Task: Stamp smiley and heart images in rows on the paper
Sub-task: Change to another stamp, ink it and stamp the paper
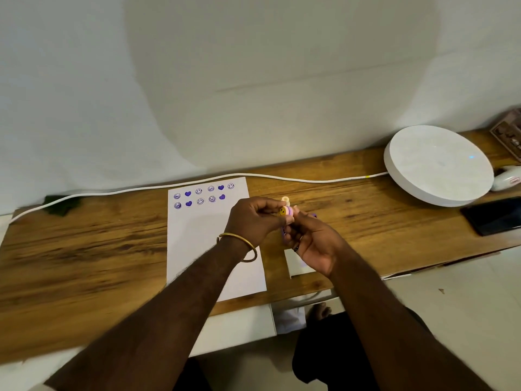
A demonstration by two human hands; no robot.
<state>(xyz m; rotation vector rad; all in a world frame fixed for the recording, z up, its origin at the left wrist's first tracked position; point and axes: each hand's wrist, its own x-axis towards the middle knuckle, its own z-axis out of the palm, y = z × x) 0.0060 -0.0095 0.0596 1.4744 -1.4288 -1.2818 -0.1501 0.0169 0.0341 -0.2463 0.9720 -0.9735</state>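
Observation:
A white sheet of paper lies on the wooden table. Near its top edge are two rows of purple smiley and heart prints. Just right of the paper, above the table, both hands meet around a small round stamp with a yellow smiley top and purple and pink bands. My left hand, with a gold bangle on the wrist, pinches it from the left. My right hand grips it from below and right. Another small cream stamp stands on the table just behind the hands.
A white cable runs along the table's back edge to a large white round device at the right. A dark phone lies at the far right. A small white card lies under my right wrist.

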